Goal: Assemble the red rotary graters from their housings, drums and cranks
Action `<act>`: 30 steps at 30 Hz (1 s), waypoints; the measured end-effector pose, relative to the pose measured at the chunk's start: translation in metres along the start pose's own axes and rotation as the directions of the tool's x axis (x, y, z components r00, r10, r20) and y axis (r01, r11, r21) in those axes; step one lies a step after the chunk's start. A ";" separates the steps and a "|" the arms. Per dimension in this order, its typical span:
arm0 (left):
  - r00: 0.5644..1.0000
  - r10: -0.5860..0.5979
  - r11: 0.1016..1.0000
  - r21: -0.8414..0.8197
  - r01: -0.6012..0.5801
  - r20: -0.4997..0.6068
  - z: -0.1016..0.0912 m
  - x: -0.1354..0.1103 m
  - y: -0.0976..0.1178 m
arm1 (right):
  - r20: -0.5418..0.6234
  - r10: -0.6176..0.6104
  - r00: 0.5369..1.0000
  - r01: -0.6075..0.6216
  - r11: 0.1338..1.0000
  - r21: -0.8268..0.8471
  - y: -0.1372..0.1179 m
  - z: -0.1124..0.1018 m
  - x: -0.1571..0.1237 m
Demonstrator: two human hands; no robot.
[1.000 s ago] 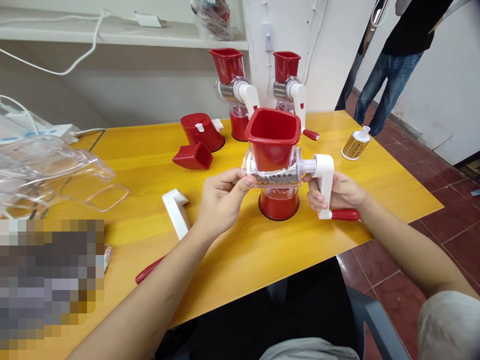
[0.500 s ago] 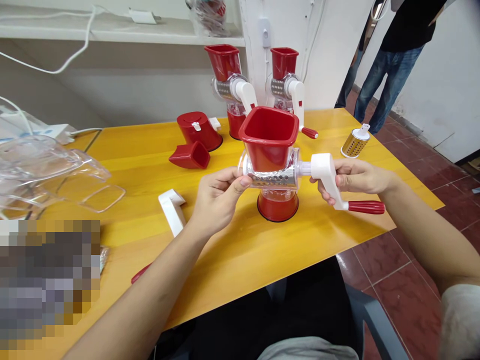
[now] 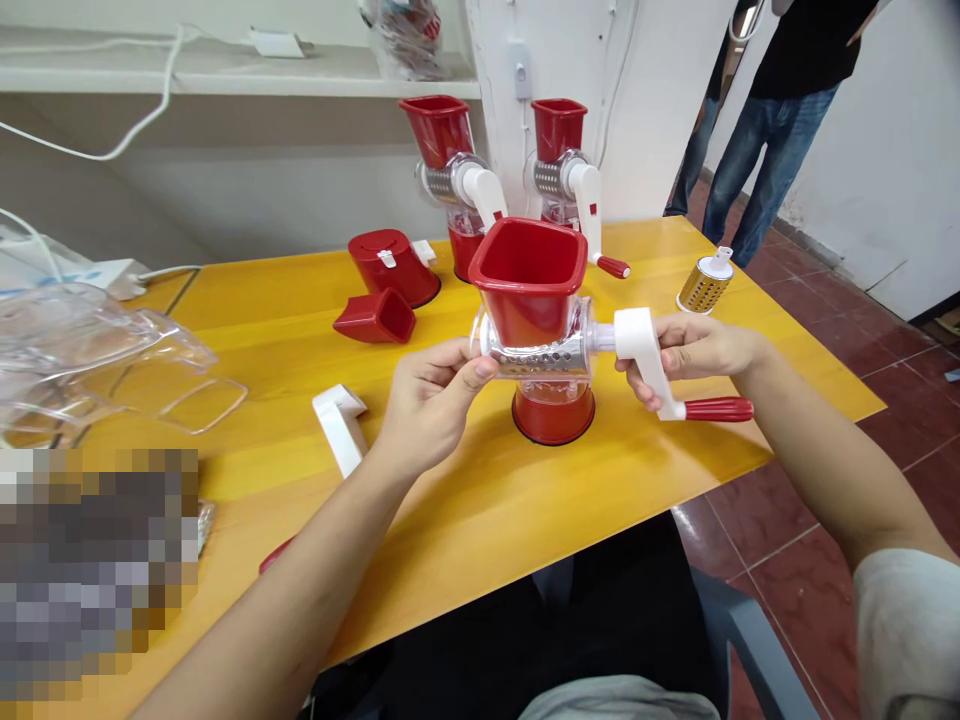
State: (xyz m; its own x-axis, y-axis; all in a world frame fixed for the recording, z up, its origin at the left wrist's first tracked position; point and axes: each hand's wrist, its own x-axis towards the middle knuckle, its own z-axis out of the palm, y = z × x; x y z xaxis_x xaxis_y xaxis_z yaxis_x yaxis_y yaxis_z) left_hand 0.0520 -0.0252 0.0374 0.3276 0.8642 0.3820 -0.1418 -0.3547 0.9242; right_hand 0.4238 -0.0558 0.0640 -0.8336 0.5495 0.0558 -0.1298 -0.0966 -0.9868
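In front of me a rotary grater (image 3: 529,300) stands upright on the table, with a red square hopper, a clear body and a red base. A perforated metal drum (image 3: 544,357) lies inside its clear body. My left hand (image 3: 439,395) pinches the left end of the body between thumb and fingers. On the right, my right hand (image 3: 694,355) is closed around the white crank handle (image 3: 643,350), whose hub meets the drum's pale shaft. The crank's red grip (image 3: 718,409) points right, below that hand. Some right fingers are hidden behind the crank.
Two more assembled graters (image 3: 450,180) stand at the back. A red base (image 3: 390,265), a red hopper (image 3: 375,317), a white crank (image 3: 339,425) and clear plastic parts (image 3: 97,350) lie leftward. A gold drum (image 3: 705,283) stands right. A person (image 3: 780,130) stands beyond the table.
My right hand and the crank have shifted slightly left, nearer the grater body. My left hand keeps its pinch. The whole view has moved a little.
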 end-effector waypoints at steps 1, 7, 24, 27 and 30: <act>1.000 0.009 1.000 0.001 -0.009 0.004 0.000 0.000 0.000 | 0.006 -0.008 1.000 0.008 1.000 0.030 0.004 -0.002 0.001; 0.999 0.041 0.999 0.022 -0.042 0.012 0.002 -0.004 0.002 | 0.000 -0.090 0.996 0.088 0.977 0.196 0.035 0.012 0.004; 0.992 0.074 0.996 -0.052 -0.068 0.104 0.004 -0.009 0.013 | -0.012 0.012 1.000 -0.009 0.975 0.221 0.030 0.039 0.009; 0.992 0.079 0.996 -0.051 -0.074 0.101 0.003 -0.009 0.011 | -0.051 0.028 0.998 -0.017 0.979 0.203 0.032 0.046 0.007; 0.991 0.092 0.995 -0.040 -0.088 0.102 0.003 -0.010 0.011 | -0.135 0.034 0.990 -0.009 0.983 0.184 0.038 0.058 0.002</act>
State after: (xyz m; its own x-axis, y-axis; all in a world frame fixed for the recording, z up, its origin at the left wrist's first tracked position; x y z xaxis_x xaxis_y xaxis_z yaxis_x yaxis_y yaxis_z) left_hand 0.0503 -0.0389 0.0438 0.4070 0.7869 0.4638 -0.2077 -0.4147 0.8859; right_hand 0.3866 -0.1067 0.0357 -0.7575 0.6528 0.0012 -0.2189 -0.2522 -0.9426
